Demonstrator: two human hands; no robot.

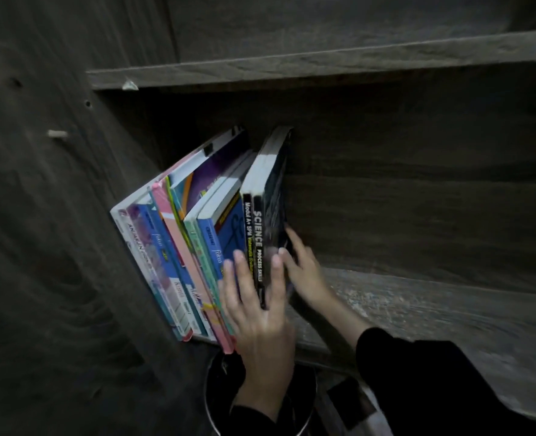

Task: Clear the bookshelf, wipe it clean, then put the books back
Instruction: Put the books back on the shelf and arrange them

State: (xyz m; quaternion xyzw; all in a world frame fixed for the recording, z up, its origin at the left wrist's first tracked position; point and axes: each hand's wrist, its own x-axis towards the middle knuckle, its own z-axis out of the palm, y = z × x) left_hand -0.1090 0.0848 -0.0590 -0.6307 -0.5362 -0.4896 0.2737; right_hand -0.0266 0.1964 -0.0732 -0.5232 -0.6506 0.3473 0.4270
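Observation:
Several books (178,247) stand leaning against the left wall of a dark wooden bookshelf (417,309). The rightmost one is a black book marked SCIENCE (262,221). My left hand (257,313) lies with straight fingers against the spines of the black book and its blue neighbour. My right hand (304,272) touches the black book's right cover with straight fingers. A black sleeve covers my right arm.
The shelf board to the right of the books is bare and looks dusty or streaked. Another board (323,62) runs above. A round dark container with a pale rim (211,413) stands below the shelf's front edge under my left wrist.

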